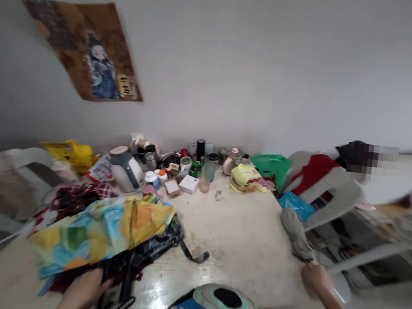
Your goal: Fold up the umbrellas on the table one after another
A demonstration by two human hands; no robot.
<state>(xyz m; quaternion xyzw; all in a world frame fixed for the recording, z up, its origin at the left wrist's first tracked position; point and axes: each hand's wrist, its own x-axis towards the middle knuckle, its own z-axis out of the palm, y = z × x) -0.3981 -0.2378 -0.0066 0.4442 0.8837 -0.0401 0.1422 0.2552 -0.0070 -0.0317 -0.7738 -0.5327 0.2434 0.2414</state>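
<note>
My right hand (315, 279) is closed round the dark end of a grey fabric bundle (294, 230), which looks like a folded umbrella, past the table's right edge. My left hand (87, 282) is at the near edge of a pile on the left. Its fingers are mostly hidden and blurred, so its grip is unclear. The pile has a yellow, blue and green patterned umbrella (108, 225) on top, loosely folded. Beneath it lies a dark camouflage-patterned umbrella (161, 241) with a loose strap. A black cord loop (119, 308) hangs beside my left hand.
A pale table (234, 232) spans the middle. Along the wall stand an electric kettle (126, 171), a white box (189, 184), a clear cup (205, 181), a pink-lidded pot (232, 160) and a yellow bag (246, 178). White chairs (352, 196) flank it; another person is at the right.
</note>
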